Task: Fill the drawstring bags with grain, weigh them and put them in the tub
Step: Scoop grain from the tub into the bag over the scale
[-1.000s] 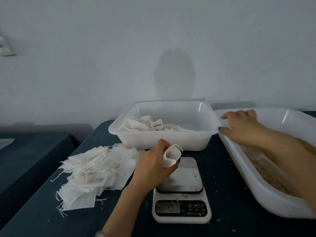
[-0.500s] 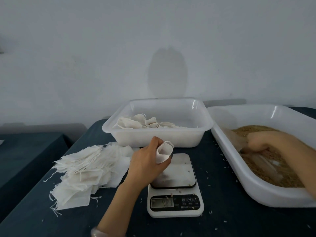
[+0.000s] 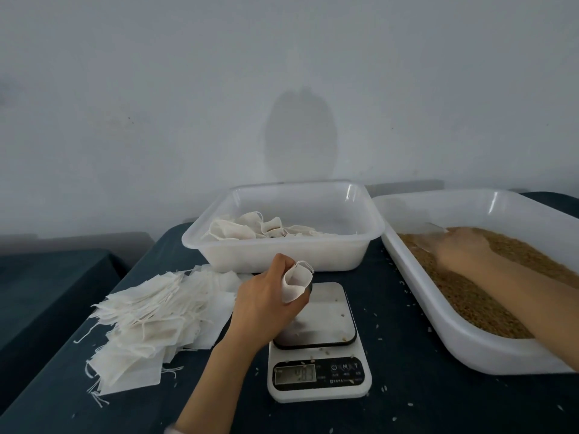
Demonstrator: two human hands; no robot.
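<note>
My left hand (image 3: 263,303) grips a small white drawstring bag (image 3: 297,280), mouth up and held wide, just above the left edge of the kitchen scale (image 3: 326,314). Off to the right, my right hand (image 3: 462,247) is blurred and low in the brown grain (image 3: 488,296) of the large white tub (image 3: 470,349), holding a clear scoop (image 3: 430,234) that points to the left. Behind the scale stands the square white tub (image 3: 282,247), with several filled bags (image 3: 247,228) lying on its left side.
A loose pile of empty white bags (image 3: 150,314) with trailing strings lies left of the scale on the dark blue tablecloth (image 3: 407,402). Stray grains dot the cloth and the scale. A pale wall rises close behind the tubs; a second dark table (image 3: 47,283) stands at the left.
My right hand has gone from the grain tub's near rim down into the grain and taken the scoop. My left hand keeps the bag at the scale's edge.
</note>
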